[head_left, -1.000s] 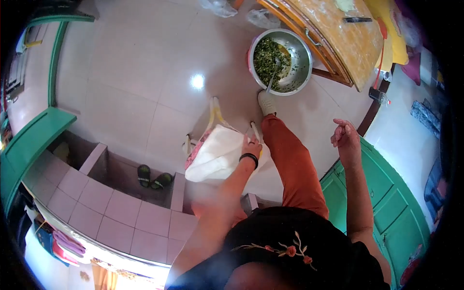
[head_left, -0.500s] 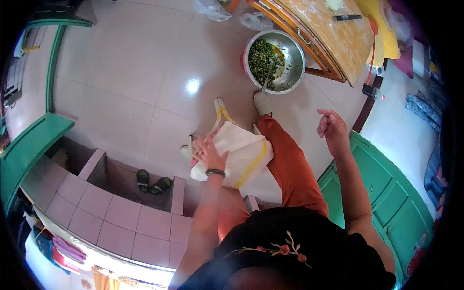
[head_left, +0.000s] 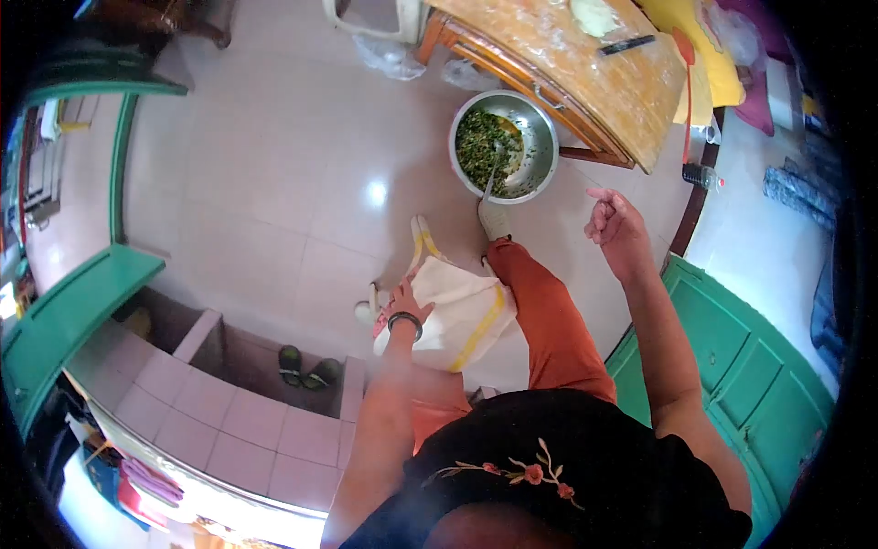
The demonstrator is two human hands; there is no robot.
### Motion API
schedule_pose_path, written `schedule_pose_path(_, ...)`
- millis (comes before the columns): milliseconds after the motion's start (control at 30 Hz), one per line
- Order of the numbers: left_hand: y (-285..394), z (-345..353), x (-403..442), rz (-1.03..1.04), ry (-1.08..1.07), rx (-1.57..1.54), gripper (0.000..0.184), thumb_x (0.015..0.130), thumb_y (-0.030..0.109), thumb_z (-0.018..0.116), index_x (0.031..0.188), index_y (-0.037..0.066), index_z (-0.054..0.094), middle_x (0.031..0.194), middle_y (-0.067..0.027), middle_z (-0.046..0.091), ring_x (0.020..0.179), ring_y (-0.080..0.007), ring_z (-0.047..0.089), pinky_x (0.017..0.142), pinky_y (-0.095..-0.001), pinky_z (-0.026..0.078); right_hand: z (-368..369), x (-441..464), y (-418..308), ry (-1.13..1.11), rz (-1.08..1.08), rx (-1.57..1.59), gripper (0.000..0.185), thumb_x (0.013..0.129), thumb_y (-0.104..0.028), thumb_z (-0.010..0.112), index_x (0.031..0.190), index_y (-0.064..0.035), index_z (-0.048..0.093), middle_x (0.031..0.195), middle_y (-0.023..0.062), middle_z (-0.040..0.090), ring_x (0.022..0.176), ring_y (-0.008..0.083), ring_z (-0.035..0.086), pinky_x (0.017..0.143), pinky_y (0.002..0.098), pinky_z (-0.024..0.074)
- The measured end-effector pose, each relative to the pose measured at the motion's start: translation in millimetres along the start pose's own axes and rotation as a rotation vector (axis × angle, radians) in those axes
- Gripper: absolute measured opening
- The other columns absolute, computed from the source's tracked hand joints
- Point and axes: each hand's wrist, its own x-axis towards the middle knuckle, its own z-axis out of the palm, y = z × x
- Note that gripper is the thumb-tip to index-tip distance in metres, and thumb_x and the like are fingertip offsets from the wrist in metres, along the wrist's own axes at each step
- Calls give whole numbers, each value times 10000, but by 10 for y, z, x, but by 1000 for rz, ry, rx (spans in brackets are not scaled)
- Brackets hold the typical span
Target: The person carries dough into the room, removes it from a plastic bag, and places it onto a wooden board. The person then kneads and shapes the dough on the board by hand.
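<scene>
Resting on the white cloth (head_left: 462,306), the left hand (head_left: 408,304) sits near its left edge, fingers spread, palm side down. I see a dark bracelet (head_left: 403,319) on that wrist. Cloth lies in front of the body, rumpled, beside the orange trousers (head_left: 553,311), with a yellow stripe along its right side. I get a yellow-striped loop (head_left: 419,240) poking out past its far edge; can't tell if it belongs to the cloth. The right hand (head_left: 617,233) is held up to the right, well apart from the cloth: index finger stretched out, others curled, and from here I can't tell if those press together. Nearest to it is the metal bowl (head_left: 539,151), ahead and to the left, with chopped greens (head_left: 477,148) and a spoon (head_left: 494,176) leaning over the near rim. I have the bowl just beside the wooden bench (head_left: 640,114), close to a pale shoe (head_left: 495,222). Bench top has whitish smears, a pale lump (head_left: 594,16) and a dark strip (head_left: 627,45). Green cupboard (head_left: 722,334) stands at right; dark slippers (head_left: 290,364) in a tiled recess at left.
</scene>
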Motion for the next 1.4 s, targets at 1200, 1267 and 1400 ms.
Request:
schedule_pose_path(1200,2869,-1825,-637,425,-340,-910,466,902,205,581,1288,-30,468,1242,-88,541,1109,-162,515,952,-294,400,-183,318,-490,79,-16,579,404,912,-37,484,1303,4,390,1269,184,484,1183,266,508,996,335,428)
schedule_pose_path(1267,3144,-2257,-802,438,-423,-993,470,906,204,575,1298,-28,458,1232,-76,542,1087,-153,517,937,-278,404,44,225,-557,88,-30,605,416,904,-32,498,1302,11,384,1285,186,465,1184,264,505,988,325,435)
schedule_pose_path(1400,3172,-2925,-1022,426,-509,-1038,379,931,157,544,1274,11,476,1166,-37,540,1021,-103,520,856,-239,436,540,92,-719,105,-59,638,406,904,5,473,1300,22,386,1279,186,466,1185,261,504,1005,324,431)
